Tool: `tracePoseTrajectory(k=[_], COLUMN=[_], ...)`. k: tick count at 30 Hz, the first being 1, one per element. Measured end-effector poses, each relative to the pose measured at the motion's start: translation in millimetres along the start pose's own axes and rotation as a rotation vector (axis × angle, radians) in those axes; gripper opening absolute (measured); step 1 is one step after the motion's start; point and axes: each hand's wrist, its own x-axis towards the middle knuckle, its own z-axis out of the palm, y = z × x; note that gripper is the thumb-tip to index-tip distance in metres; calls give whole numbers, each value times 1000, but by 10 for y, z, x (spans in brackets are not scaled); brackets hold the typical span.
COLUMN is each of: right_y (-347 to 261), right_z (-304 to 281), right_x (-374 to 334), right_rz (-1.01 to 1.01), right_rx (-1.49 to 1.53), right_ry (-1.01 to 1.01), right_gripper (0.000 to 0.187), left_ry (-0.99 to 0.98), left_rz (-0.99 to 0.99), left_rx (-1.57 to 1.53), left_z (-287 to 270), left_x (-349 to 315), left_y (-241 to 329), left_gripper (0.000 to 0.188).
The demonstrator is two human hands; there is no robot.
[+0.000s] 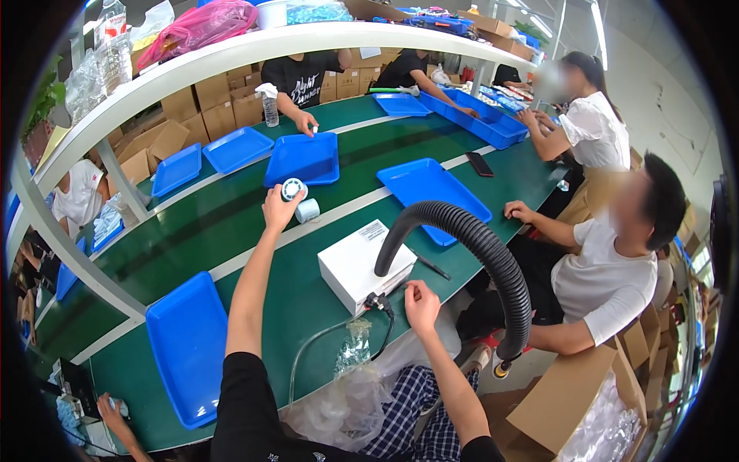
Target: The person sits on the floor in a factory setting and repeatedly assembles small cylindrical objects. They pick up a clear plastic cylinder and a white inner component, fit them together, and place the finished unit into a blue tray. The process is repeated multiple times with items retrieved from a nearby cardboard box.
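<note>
My left hand [279, 211] reaches out over the green belt with its fingers closed round a small light-blue cylinder with a patterned round face [293, 189]. Beside it on the belt lies a second light-blue cylinder [308, 210]. My right hand [422, 306] is curled closed at the near right corner of a white box [356, 266]; whatever its fingers hold, if anything, is hidden. A black power plug [377, 302] with its cable hangs at the box's near side. One end of a black corrugated hose [462, 215] meets the box.
Blue trays [188, 346] [304, 158] [443, 192] stand along the belt. A dark pen-like stick [433, 265] and a phone [479, 164] lie on the right. Clear plastic bags [342, 404] cover my lap area. Co-workers sit across and at right; an open carton [562, 400] stands lower right.
</note>
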Motion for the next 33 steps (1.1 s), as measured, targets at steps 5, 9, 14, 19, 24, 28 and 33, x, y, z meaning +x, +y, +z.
tracePoseTrajectory(k=[5, 9, 14, 19, 24, 28, 33], right_y=[-12, 39, -39, 15, 63, 74, -16], right_z=[-13, -15, -47, -17, 9, -50, -335], right_x=[-4, -14, -9, 4, 18, 22, -500], right_rz=[39, 22, 71, 41, -3, -24, -198], right_rx=[26, 30, 49, 68, 80, 48, 232], right_ry=[0, 30, 39, 45, 69, 16, 25], right_gripper=[8, 6, 7, 8, 8, 10, 8], left_ry=[-6, 50, 140, -50, -351, -521, -555], left_rz=[-127, -247, -300, 107, 272, 205, 225], left_rx=[-131, -163, -93, 93, 356, 424, 434], left_z=[347, 666, 584, 102, -676, -1126, -1358], left_x=[8, -98, -189, -201, -313, -734, -1513], left_y=[-39, -22, 185, 287, 596, 896, 999], left_gripper=[52, 52, 50, 50, 53, 56, 59])
